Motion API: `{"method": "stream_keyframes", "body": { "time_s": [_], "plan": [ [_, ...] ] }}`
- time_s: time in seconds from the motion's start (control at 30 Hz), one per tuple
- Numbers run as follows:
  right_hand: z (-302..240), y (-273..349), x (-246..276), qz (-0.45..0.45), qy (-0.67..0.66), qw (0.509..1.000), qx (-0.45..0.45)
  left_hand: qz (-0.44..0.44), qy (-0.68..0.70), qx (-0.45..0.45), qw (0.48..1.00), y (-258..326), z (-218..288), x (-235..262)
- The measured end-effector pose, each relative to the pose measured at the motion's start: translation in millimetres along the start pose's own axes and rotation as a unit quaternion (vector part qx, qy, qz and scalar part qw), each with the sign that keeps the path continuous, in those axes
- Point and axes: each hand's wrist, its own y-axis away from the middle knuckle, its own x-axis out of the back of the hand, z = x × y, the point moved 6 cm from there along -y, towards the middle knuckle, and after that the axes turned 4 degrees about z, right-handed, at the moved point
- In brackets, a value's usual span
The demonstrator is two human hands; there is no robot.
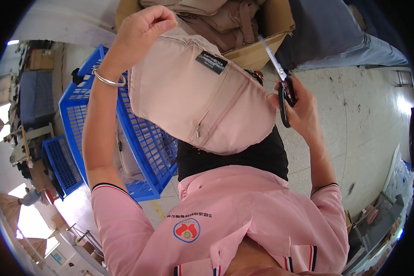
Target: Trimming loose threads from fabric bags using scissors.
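Observation:
A beige fabric bag piece (170, 87) spreads out in front of my body, with a dark label and a zipper across it. My left hand (145, 34) is closed in a pinch at its upper left edge; exactly which part of the cloth is between the fingertips is hidden. In my right hand (301, 108) is a pair of scissors (280, 69) with black handles, its narrow blades pointing up and away. The right thumb reaches to the right edge of the bag piece. The scissors' blades are clear of the cloth.
A cardboard box (257, 57) full of beige bags stands just beyond the bag piece. To my left is a blue plastic crate (145, 152) with pale items inside. A large blue-grey covered mass (326, 37) lies at the far right, and a second blue crate (62, 163) is further left.

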Motion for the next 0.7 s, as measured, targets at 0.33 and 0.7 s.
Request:
{"method": "stream_keyframes", "body": {
  "time_s": [0.33, 0.7],
  "plan": [
    [-15, -8, -24, -0.037, 0.222, 0.971, 0.079, 0.069, -0.274, -0.225, 0.932, 10, -7, -17],
    [-28, -27, -34, -0.033, 0.352, 0.925, 0.141, 0.083, -0.178, -0.155, 0.968, 9, -17, -13]
  ]
}}
